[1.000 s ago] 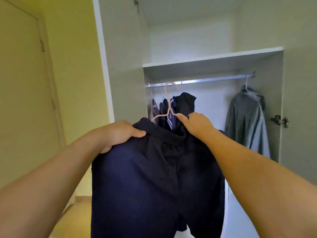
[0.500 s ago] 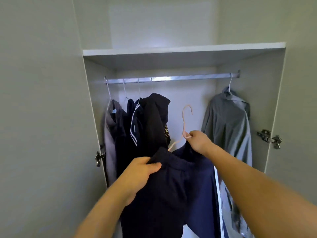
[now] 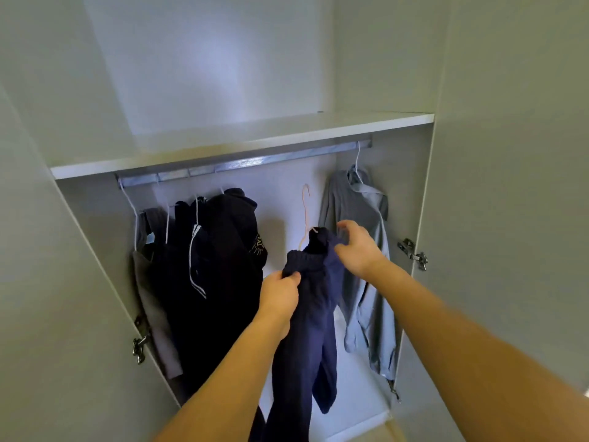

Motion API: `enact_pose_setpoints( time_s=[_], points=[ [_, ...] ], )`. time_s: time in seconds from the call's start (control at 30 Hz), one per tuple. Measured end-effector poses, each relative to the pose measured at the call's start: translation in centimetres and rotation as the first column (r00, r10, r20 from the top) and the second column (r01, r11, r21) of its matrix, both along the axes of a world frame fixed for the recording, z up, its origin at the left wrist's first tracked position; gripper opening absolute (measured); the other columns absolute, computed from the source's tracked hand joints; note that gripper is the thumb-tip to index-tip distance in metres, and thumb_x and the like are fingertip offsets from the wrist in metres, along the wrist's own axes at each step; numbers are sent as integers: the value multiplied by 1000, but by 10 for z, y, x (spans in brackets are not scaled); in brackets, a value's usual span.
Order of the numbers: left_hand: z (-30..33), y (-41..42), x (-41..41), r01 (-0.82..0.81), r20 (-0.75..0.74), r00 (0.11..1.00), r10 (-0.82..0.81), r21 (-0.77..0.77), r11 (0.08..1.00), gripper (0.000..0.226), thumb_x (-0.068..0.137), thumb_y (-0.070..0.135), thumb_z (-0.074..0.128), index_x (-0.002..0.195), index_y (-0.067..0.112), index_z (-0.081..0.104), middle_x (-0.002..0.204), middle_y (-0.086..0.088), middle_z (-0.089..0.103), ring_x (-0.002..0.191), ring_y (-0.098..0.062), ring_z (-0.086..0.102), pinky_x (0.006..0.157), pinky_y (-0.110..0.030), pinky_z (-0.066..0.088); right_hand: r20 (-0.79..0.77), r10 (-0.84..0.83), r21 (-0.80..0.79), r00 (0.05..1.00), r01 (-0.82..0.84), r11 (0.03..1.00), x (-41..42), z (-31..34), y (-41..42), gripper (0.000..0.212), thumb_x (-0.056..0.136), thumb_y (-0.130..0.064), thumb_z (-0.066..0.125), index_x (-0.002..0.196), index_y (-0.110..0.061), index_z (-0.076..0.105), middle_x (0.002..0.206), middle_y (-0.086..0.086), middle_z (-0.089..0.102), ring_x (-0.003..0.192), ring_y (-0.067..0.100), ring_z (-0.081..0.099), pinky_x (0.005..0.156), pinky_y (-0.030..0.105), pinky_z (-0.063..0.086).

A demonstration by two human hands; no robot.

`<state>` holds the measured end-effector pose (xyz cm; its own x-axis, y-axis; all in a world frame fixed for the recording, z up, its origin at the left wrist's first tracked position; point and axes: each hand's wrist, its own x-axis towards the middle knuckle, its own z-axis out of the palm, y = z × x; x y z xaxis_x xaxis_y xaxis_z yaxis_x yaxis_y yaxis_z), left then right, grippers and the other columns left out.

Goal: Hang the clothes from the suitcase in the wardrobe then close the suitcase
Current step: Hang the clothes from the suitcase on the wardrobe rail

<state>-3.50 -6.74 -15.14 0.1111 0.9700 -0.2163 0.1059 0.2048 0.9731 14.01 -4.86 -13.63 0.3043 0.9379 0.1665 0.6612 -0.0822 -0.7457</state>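
Wardrobe (image 3: 478, 90) open, smooth pale panels; metal rail (image 3: 242, 162) runs left-right above and beyond both grips, free gap straight over the hanger. Navy trousers (image 3: 314, 307), soft knit, hang long axis vertical below my hands. Left hand (image 3: 280, 295) grips the waistband; right hand (image 3: 358, 247), nearer the rail, pinches cloth at the top. Thin pink hanger (image 3: 306, 215), hook up, not yet on the rail.

Navy blue trousers (image 3: 315, 301), pale pink hanger (image 3: 306, 207), grey shirt (image 3: 363, 237) at right, black hoodie (image 3: 229, 250) with small pale print, dark jacket (image 3: 191, 250) with white stripes, grey garment (image 3: 149, 282) at far left, silver rail (image 3: 242, 162), white wardrobe shelf (image 3: 223, 138)
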Motion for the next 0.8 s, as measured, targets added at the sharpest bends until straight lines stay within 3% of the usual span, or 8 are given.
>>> enact_pose_setpoints(
  time_s=[0.07,0.2,0.3,0.4,0.53,0.8],
  points=[
    [-4,18,20,-50,-3,999,51,17,999,18,98,20,51,87,16,64,94,-13,67,82,-24,60,79,-42,53,-12,0,-44,1000,-1,999,15,0,7,55,92,-12,51,144,-13,35,144,14,33,112,34,54,88,38,48],
    [-8,59,68,-135,3,991,135,62,989,18,98,22,49,86,15,61,84,-9,58,76,-23,53,69,-37,44,-25,-27,-101,999,24,995,55,-1,28,65,92,-14,51,151,-16,23,152,13,24,125,33,46,100,41,44],
    [-5,89,103,-174,13,985,174,112,978,21,98,20,47,78,17,55,79,-6,55,69,-19,49,63,-32,41,-42,-2,-82,999,-2,997,80,0,49,68,92,-14,50,152,-16,20,154,11,23,125,32,46,98,39,46],
    [-1,120,138,-207,-7,977,211,157,966,22,98,20,47,76,19,51,77,-2,55,66,-17,49,66,-33,42,-34,23,-87,999,-26,996,102,2,72,69,94,-16,51,153,-16,17,156,11,18,137,32,35,107,38,38],
    [7,157,182,-239,-34,968,251,204,949,15,98,20,46,96,10,56,89,-8,58,78,-25,53,72,-34,42,-17,41,-96,999,-43,994,132,1,93,71,93,-21,53,153,-16,17,157,13,18,141,35,29,114,44,31],
    [17,230,248,-276,-31,956,292,245,929,32,99,20,45,121,3,58,116,-21,62,105,-40,58,89,-42,49,-120,15,-78,993,-24,997,197,0,125,71,91,-23,56,152,-19,20,154,11,26,137,32,36,111,40,34]
  ],
)
